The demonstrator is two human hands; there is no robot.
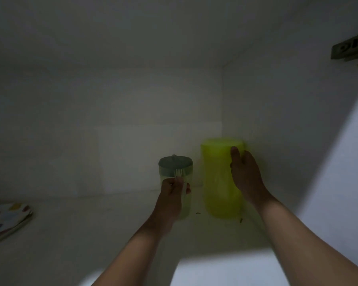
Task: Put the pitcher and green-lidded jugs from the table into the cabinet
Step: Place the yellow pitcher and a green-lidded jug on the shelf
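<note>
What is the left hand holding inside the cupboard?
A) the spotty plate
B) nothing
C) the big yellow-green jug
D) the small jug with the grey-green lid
D: the left hand is wrapped around the small jug, while the right hand rests flat on the big jug.

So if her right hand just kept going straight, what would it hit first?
Probably the yellow-green jug, which the right hand seems to rest against already; past it is the cabinet's back wall. Depth is unclear.
</note>
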